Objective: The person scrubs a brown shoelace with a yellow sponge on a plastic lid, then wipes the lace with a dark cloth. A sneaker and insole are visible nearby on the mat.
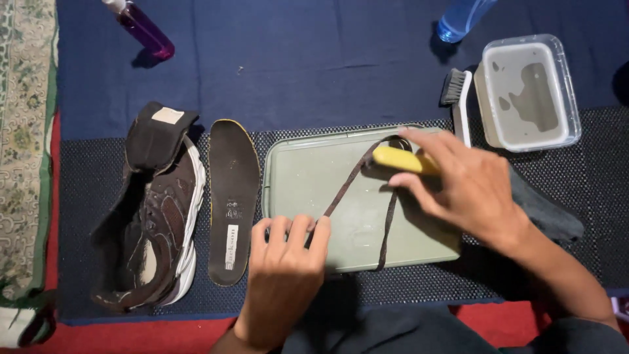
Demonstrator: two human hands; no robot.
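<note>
Left hand (pixel 283 272): enters from the lower edge, palm down, knuckles toward the camera. Fingers curl together and press one end of a dark shoelace (pixel 354 177) against the near left part of a pale green tray (pixel 295 177).

Right hand (pixel 462 190): enters from the lower right, forearm angled up and left. Fingers and thumb are closed around a yellow-handled brush (pixel 401 159), whose head sits on the lace near the tray's far edge.

Shoelace: runs taut and diagonal from the left fingertips up to the brush, then loops back down along a second strand to the tray's near edge. It lies wholly on the tray.

Tray: shallow, rectangular, rounded corners, set on a dark mesh mat (pixel 92 170). Its left rim sits just beside a black insole (pixel 232 203); its right end is covered by the right hand.

Left of the insole: a brown sneaker (pixel 154 223), tongue pulled up, laces out.

Right of the tray: a dark cloth (pixel 547 213) under the right wrist. Beyond it, a white-handled scrub brush (pixel 457 98) lies against a clear tub of cloudy water (pixel 529 92).

Far edge, on blue cloth (pixel 314 59): a purple bottle (pixel 144 27) at left, a blue bottle (pixel 462 16) at right. Open blue cloth lies between them, and bare tray surface between the hands.
</note>
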